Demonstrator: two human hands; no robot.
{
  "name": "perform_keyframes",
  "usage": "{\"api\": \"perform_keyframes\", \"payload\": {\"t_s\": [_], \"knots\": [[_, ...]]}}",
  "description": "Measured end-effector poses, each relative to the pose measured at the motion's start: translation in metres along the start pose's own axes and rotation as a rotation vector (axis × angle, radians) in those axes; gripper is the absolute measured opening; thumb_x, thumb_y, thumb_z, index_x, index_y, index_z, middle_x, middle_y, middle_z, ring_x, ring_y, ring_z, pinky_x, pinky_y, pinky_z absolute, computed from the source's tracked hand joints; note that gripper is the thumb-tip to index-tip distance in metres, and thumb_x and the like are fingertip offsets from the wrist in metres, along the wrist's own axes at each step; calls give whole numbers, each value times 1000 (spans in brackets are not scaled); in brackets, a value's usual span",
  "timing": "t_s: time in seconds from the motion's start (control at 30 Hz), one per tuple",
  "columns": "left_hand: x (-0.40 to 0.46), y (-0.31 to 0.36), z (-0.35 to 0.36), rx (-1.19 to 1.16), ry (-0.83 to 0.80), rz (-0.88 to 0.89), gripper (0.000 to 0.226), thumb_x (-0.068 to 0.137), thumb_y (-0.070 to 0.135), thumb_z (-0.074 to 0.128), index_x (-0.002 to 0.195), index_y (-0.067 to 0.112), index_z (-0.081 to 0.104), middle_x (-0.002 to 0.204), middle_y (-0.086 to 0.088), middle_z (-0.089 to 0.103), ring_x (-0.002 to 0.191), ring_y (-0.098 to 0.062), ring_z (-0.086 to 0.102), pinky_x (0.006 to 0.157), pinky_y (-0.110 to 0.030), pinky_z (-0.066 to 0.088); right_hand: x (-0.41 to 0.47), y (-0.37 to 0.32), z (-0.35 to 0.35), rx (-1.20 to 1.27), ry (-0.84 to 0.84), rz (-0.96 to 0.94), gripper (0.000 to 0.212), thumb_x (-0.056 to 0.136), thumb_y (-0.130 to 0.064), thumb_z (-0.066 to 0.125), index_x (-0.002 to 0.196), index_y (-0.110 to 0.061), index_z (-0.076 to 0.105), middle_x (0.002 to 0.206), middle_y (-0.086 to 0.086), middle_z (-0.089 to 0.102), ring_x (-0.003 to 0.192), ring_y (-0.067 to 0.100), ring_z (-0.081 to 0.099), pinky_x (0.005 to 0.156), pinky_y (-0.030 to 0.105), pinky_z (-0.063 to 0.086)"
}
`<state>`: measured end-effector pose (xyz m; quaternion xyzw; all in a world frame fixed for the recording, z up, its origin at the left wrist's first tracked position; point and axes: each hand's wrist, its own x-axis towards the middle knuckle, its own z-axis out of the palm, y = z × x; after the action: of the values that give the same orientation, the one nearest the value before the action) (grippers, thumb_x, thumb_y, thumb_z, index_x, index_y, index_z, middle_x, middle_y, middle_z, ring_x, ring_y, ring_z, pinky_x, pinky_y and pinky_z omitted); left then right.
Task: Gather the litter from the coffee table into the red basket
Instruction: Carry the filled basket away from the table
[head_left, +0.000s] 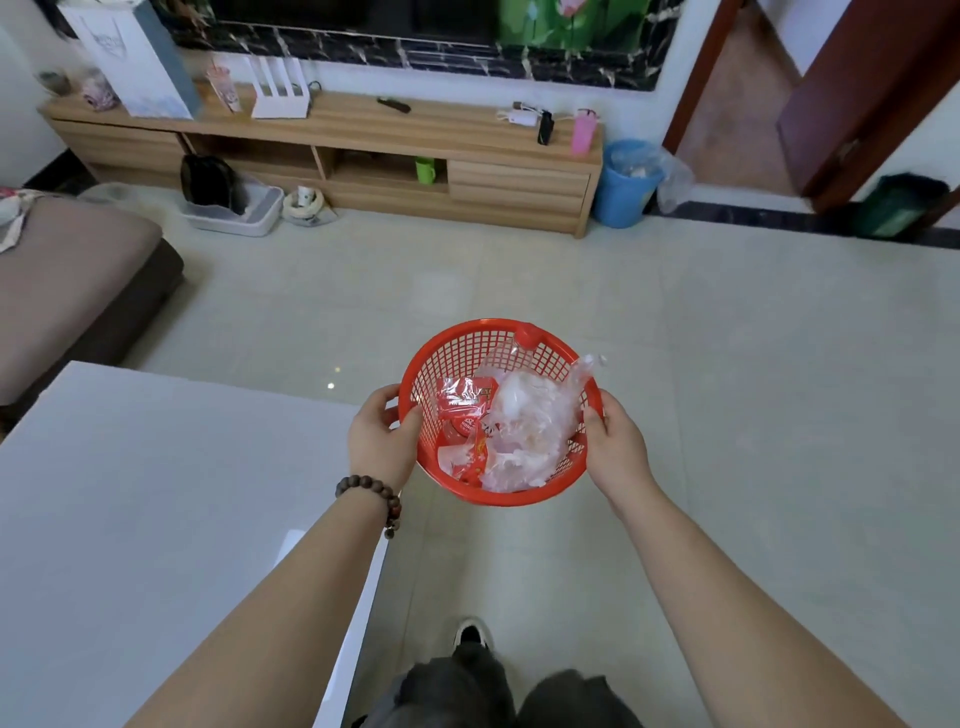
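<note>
I hold the red basket (467, 348) in the air over the tiled floor, just right of the coffee table (156, 493). My left hand (382, 439) grips its left rim and my right hand (615, 447) grips its right rim. Inside lie a clear plastic bottle with a red cap (530, 410), crumpled clear plastic, and red snack wrappers (462, 402). The part of the white table top in view bears no litter.
A brown sofa (67, 280) stands at the left. A wooden TV cabinet (332, 135) runs along the far wall, with a blue bin (626, 182) at its right end and a grey tray (234, 208) on the floor. A doorway opens at far right. My shoe (470, 631) shows below.
</note>
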<state>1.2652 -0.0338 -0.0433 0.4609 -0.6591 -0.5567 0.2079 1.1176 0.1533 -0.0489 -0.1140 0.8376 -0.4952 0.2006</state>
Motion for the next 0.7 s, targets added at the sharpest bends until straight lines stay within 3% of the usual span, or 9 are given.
{"api": "perform_keyframes", "payload": {"t_s": [0.2,0.37,0.7], "knots": [[110,46,63,-16,27,-10,27,89,21,59,116,20,56,101,-5,68,86,-22,68,65,-42,59,142,-28,-3,-22,-18,1,33,99,-21,36,128,-21,52,121,1,64,109,20,59,93,36,48],[218,73,134,-24,53,-39,27,90,22,58,117,23,54,96,0,66,73,-14,68,49,-26,55,281,-39,-4,-18,-76,6,35,100,-25,35,131,-23,50,126,-1,61,113,19,58,98,42,48],[410,168,264,-46,140,-132,26,90,23,57,116,26,55,96,1,66,70,-12,69,52,-30,57,540,-101,-26,-56,-119,16,34,100,-24,36,130,-20,51,125,3,62,113,24,58,98,46,48]]}}
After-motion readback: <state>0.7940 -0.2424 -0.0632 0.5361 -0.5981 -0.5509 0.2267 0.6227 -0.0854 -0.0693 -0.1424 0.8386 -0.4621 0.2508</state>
